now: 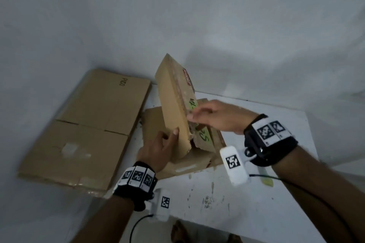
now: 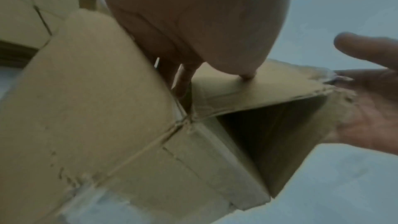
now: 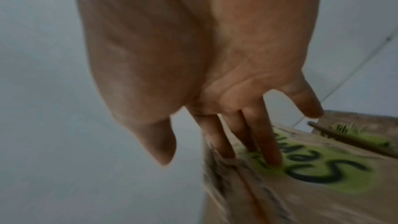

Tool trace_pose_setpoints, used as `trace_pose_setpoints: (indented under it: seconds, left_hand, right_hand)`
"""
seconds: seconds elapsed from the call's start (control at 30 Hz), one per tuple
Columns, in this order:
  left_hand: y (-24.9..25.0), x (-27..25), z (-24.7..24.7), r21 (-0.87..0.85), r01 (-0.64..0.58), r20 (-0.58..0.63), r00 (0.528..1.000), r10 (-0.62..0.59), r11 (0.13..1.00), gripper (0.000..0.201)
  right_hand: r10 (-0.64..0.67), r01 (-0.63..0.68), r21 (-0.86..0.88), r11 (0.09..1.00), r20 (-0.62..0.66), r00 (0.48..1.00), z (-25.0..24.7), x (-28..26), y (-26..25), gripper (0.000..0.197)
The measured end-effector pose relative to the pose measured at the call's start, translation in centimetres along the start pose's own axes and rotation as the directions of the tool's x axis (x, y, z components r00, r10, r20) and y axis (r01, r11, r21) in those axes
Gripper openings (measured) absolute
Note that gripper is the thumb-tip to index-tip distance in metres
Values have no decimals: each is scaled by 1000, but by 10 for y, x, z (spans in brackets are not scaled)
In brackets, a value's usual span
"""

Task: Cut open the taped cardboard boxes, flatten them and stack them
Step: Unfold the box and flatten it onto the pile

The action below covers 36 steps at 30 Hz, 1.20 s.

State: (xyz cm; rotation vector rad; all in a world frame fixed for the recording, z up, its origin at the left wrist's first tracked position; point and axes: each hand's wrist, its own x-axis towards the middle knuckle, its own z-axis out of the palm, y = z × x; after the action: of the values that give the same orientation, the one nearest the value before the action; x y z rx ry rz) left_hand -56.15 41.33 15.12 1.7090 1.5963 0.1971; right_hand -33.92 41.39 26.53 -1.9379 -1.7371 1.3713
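A white counter (image 1: 227,199) carries everything; its top is scuffed and flecked with brown marks near the front. At its left a large flattened box (image 1: 85,130), printed "PIDO", lies flat and overhangs the left edge. Just right of it lies a smaller flattened piece of cardboard (image 1: 185,165), its near edge patched with clear tape. A half-collapsed box (image 1: 173,102) with green lettering stands tilted on that piece. Near the right front edge lies a small pale green scrap (image 1: 266,180).
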Motion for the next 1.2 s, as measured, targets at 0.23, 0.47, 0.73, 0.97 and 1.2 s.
trace_pose_setpoints:
  seconds: [0.23, 0.47, 0.73, 0.97, 1.2]
  left_hand:
    - [24, -31, 15, -291, -194, -16, 980, 198, 937, 115]
    - [11, -16, 25, -144, -129, -224, 970, 95, 981, 90]
    - [-1, -14, 15, -247, -19, -183, 983, -28, 969, 76]
    - [2, -8, 20, -394, -18, -224, 971, -78, 919, 89]
    - [-16, -21, -12, -315, -25, -262, 963, -61, 949, 30]
  right_hand:
    - [-254, 274, 95, 957, -185, 950, 66, -2, 62, 41]
    - [-88, 208, 402, 892, -297, 951, 58, 22, 90, 88]
    - [-133, 132, 192, 972, -7, 991, 45, 61, 111, 69]
    - [-89, 120, 546, 829, -83, 993, 53, 72, 129, 128]
    - [-168, 142, 458, 878, 17, 986, 85, 99, 117, 85]
